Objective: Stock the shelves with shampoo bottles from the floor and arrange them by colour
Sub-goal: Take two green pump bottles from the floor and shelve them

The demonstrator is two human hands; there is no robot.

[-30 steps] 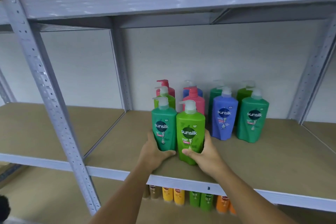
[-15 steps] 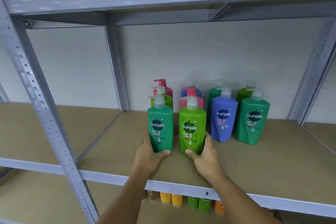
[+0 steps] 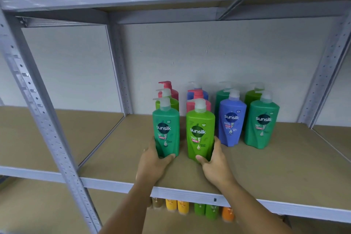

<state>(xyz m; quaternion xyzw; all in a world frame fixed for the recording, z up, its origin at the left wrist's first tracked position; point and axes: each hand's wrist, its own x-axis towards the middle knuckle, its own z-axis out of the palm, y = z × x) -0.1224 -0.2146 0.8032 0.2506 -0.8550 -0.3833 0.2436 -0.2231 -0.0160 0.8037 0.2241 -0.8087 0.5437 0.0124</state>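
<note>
Both front bottles have shifted back and apart on the shelf (image 3: 275,173), the left hand (image 3: 152,163) with fingers (image 3: 169,156) gripping the dark green bottle (image 3: 167,131) and the right hand (image 3: 215,163) the light green bottle (image 3: 199,137) low down; further pushing could topple the pink bottle (image 3: 189,106) just behind.

The brown shelf board (image 3: 121,148), framed in grey metal, carries ten upright pump bottles. In the front row stands a blue bottle (image 3: 231,123), with a dark green bottle (image 3: 263,125) just to its right, a lime bottle (image 3: 199,137) just to its left, and a second green bottle (image 3: 166,133) beyond that. Behind the blue bottle, toward the wall, stand six more bottles (image 3: 221,97): green, lime, pink and blue.
</note>
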